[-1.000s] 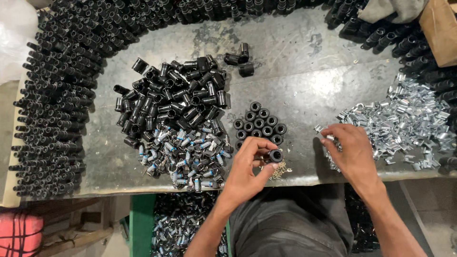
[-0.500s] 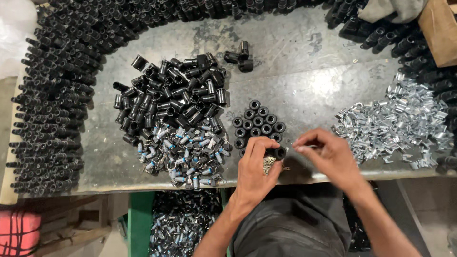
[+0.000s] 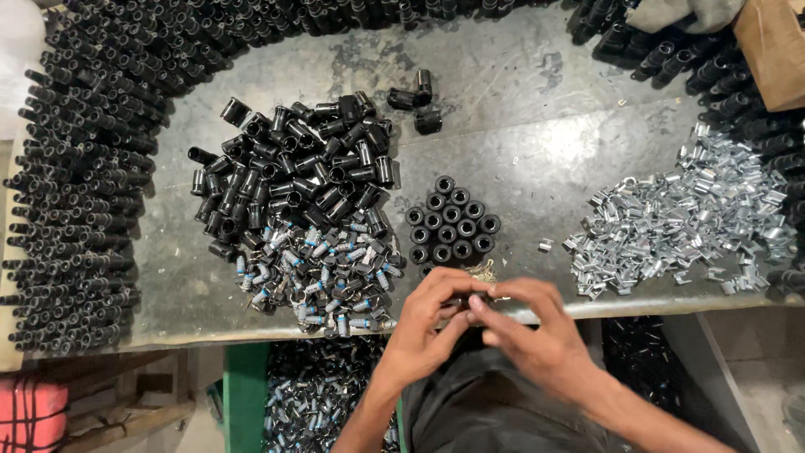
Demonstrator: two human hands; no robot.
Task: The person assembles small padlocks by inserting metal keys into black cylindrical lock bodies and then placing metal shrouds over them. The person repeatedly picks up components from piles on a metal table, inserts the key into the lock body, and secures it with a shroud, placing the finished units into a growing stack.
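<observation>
My left hand (image 3: 428,327) and my right hand (image 3: 528,335) meet at the front edge of the metal table (image 3: 520,109). Between their fingertips they pinch a small black tube (image 3: 466,300), mostly hidden by the fingers. Just beyond the hands stands a tight cluster of upright black tubes (image 3: 453,222). A pile of silver metal clips (image 3: 679,222) lies to the right. To the left are a heap of loose black tubes (image 3: 293,176) and a heap of small blue and silver parts (image 3: 323,273).
Rows of stacked black tubes (image 3: 75,193) line the left and far sides. Three loose tubes (image 3: 417,96) lie farther back. A cardboard box (image 3: 771,50) sits at the top right. Below the table's edge is a bin of parts (image 3: 319,390).
My right hand left the clip pile and moved left to join my left hand. Both hands then drew back toward me, to the table's front edge.
</observation>
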